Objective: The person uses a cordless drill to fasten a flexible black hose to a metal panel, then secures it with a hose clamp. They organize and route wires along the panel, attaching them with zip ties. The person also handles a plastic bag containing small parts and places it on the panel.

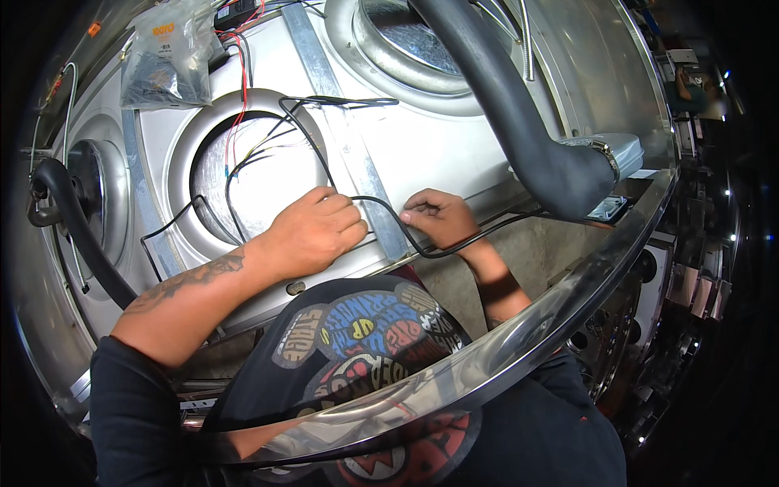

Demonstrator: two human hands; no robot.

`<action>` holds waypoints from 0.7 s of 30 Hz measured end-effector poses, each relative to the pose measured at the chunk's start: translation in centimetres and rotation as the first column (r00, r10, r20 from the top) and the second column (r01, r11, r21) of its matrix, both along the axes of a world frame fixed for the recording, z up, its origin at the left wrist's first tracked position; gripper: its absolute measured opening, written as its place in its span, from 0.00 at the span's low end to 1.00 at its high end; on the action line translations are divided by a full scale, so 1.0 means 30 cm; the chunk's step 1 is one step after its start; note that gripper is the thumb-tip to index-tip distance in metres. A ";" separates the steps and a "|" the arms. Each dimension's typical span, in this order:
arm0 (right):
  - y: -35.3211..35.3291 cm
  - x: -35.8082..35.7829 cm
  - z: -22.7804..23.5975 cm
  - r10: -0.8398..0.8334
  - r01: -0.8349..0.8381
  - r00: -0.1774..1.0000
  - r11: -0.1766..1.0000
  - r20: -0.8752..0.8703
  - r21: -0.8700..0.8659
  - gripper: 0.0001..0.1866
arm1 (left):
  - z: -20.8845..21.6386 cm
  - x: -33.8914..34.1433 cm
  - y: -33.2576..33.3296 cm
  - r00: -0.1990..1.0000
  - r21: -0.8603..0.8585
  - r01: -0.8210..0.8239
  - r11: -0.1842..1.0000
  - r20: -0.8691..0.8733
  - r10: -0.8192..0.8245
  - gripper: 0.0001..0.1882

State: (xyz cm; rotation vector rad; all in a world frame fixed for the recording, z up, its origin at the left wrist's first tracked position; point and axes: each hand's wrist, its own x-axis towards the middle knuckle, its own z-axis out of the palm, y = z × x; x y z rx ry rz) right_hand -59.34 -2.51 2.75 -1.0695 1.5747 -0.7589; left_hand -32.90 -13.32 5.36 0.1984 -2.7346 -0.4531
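A thin black cable (375,200) crosses the pale metal panel (438,150). My left hand (319,227) has its fingers closed round the cable, which comes in from above and leaves on the right. Close by, my right hand (440,217) is curled, with thumb and fingertips pinched at the cable. From there the cable sags in a loop below the right wrist and runs off toward the thick black hose (519,114). Further back, a folded length of the same cable lies on the panel. My palms hide the exact grip of both hands.
Red, black and yellow wires (243,150) hang over a round opening with a metal collar (182,154). A clear plastic bag (166,61) of dark parts lies at the far left. A curved, shiny metal rim (519,345) crosses in front of my body.
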 end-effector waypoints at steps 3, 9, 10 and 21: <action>0.006 -0.036 -0.007 0.021 -0.018 0.991 0.999 -0.131 0.031 0.08 | -0.007 -0.053 0.000 0.993 -0.015 0.046 0.999 -0.109 -0.048 0.08; 0.009 -0.074 -0.005 -0.001 -0.006 0.996 0.997 0.088 0.072 0.07 | -0.100 -0.173 -0.011 0.942 0.113 0.330 0.937 -0.099 -0.320 0.08; 0.009 -0.070 -0.005 -0.029 0.018 0.993 0.995 0.118 0.098 0.07 | -0.117 -0.181 -0.005 0.944 0.174 0.327 0.929 -0.008 -0.331 0.09; 0.006 -0.036 0.027 0.202 -0.200 0.975 0.979 0.089 -0.029 0.09 | -0.173 -0.190 0.000 0.984 0.405 0.174 0.897 -0.033 -0.176 0.12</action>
